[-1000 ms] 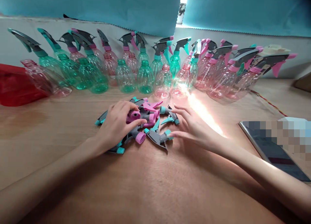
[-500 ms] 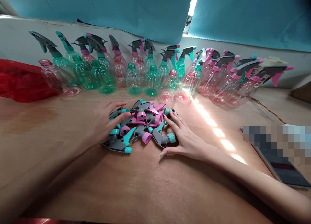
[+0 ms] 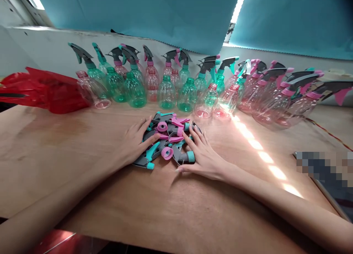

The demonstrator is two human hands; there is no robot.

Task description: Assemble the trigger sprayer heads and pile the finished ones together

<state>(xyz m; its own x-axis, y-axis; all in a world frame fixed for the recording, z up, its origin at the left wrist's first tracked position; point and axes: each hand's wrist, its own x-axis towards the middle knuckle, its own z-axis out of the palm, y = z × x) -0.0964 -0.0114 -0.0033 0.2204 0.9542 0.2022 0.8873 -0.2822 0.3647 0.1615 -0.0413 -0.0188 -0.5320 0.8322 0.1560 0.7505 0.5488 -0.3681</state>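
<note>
Head view, as I have it from my remote post: one loose heap of grey, teal and pink plastic trigger spray heads (image 3: 173, 129), centre of frame, flat on a pale brown wooden table (image 3: 171, 213), between the two hands. Left hand (image 3: 135, 142): at the heap's left edge, thumb and fingers spread wide over the nearest pieces; I cannot make out any piece gripped. Right hand (image 3: 205, 151): at the heap's right edge, fingers fanned, thumb stretched well apart below, closed on nothing that I can see. Key item: one grey spray head with a ribbed teal collar (image 3: 190, 156), lower right of the heap; its body slants down to the right, its collar points right, into the gap between right thumb and forefinger. The right hand is plainly the nearer. Behind, across the upper frame: transparent green and pink plastic bottles (image 3: 166, 94), some topped with spray heads, some open-necked. Upper left: one crumpled red plastic bag (image 3: 52, 94).
</note>
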